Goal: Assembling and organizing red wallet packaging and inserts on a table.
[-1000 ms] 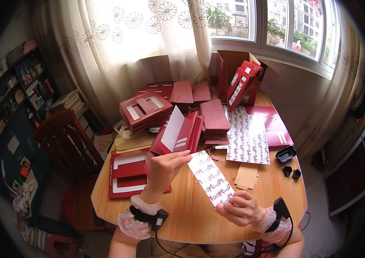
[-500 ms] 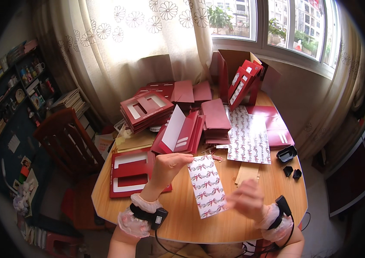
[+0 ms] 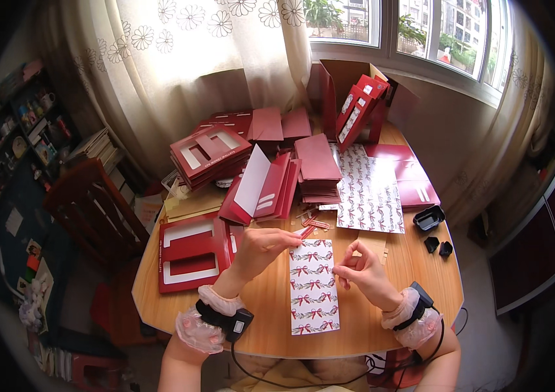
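Observation:
A white card [image 3: 313,297] printed with green garlands and red bows stands upright in its long direction near the table's front edge. My left hand [image 3: 261,251] pinches its top left corner between thumb and fingers. At the card's right edge, my right hand [image 3: 366,271] is closed in a loose pinch, fingertips touching or just beside the edge; what they hold, if anything, is too small to make out. Small red-and-white scraps [image 3: 313,225] lie just beyond the card's top. Larger sheets [image 3: 370,202] with the same print lie farther back on the right.
On the wooden table [image 3: 238,333] sit red window folders [image 3: 189,251], an upright opened red folder [image 3: 264,186], a stack of red folded cards [image 3: 317,166] and a pile of frames [image 3: 209,157]. A red box [image 3: 362,108] stands at the back. Black plastic pieces [image 3: 429,219] lie right.
The card has swung from tilted to nearly straight. My right hand has risen from its lower right edge to higher up the right side, fingers now drawn together. The whole view has shifted slightly.

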